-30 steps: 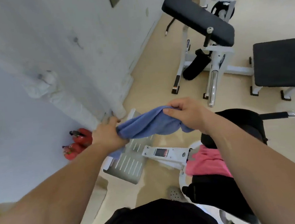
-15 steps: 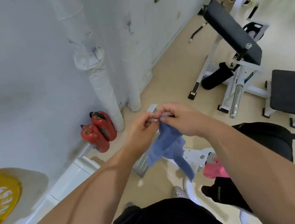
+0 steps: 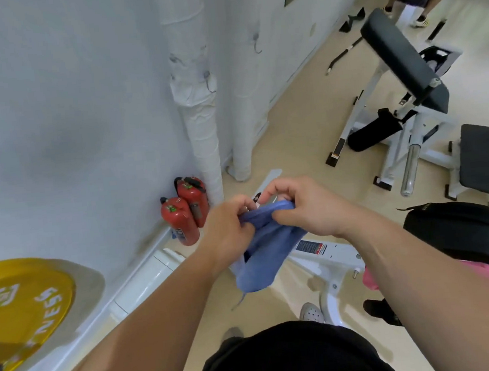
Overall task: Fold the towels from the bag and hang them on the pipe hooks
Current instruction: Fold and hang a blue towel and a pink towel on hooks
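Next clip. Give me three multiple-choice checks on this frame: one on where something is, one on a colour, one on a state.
1. Where do the two fire extinguishers stand?
A. on a shelf
B. on the floor beside the wrapped pipe
C. inside a cabinet

2. What colour is the towel being held?
A. pink
B. white
C. blue

3. How is that towel held?
A. spread flat on a table
B. bunched, gripped by the left hand and the right hand
C. lying on the floor

Answers:
1. B, they stand at the pipe's foot.
2. C, the cloth between the hands is blue.
3. B, the fingers of both hands curl round its top while the rest hangs below.
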`<state>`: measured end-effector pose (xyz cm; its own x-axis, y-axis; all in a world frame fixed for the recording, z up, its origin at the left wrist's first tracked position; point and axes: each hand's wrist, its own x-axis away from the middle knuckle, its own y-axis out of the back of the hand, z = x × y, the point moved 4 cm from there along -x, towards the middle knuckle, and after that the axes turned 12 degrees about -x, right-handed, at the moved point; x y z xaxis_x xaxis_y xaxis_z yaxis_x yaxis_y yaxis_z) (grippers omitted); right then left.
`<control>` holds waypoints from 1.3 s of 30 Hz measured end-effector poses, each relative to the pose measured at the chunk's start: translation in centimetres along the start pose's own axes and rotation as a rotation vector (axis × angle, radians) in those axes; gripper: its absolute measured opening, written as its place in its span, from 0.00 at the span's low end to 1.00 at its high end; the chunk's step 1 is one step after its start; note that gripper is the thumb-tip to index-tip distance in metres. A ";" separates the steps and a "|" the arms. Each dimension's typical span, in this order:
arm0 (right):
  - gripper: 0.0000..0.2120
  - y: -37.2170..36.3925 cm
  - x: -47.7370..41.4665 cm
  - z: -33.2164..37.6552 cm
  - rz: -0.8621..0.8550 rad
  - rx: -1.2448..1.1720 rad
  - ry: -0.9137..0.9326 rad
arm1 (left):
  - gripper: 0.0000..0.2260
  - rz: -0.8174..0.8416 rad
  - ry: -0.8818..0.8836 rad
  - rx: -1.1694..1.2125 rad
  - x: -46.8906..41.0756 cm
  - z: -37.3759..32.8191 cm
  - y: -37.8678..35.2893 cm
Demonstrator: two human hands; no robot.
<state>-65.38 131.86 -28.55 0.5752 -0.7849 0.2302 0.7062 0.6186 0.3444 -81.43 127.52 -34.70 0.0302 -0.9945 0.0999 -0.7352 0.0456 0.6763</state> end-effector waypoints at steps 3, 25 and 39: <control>0.13 -1.7 -1.4 0.0 -0.084 0.045 -0.017 | 0.12 -0.055 0.098 -0.279 0.6 5.2 2.7; 0.13 -10.3 -6.4 1.4 -0.143 0.132 -0.029 | 0.13 -0.217 0.411 0.263 7.5 14.3 10.0; 0.15 -10.9 -5.9 2.7 -0.161 -0.224 -0.066 | 0.05 -0.006 0.288 0.182 6.2 12.3 8.8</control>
<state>-77.58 129.65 -31.25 0.4250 -0.8700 0.2500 0.8644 0.4720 0.1733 -96.06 120.57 -37.12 0.2061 -0.9261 0.3159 -0.8423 -0.0036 0.5390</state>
